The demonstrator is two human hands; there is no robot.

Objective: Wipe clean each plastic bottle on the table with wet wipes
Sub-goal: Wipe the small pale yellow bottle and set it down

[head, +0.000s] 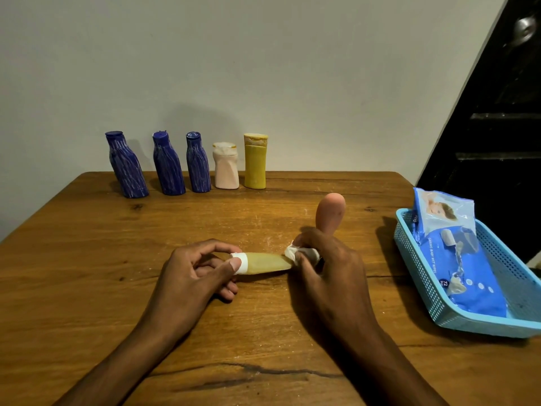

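Yellowish bottle (265,262) is lying sideways on the table (87,259) between your hands. Your left hand (194,273) is pinching its white cap end. Your right hand (328,265) is gripping a crumpled wipe (292,254) against the other end, hiding that tip. A peach bottle (330,212) is standing just behind, its base covered.

Wooden table (87,259), dark grain streak near front edge. Light blue perforated basket (421,276) at table's right edge, tilted in view. Plain grey wall (263,68) behind. Dark door (503,127) at right, metal knob (525,27).
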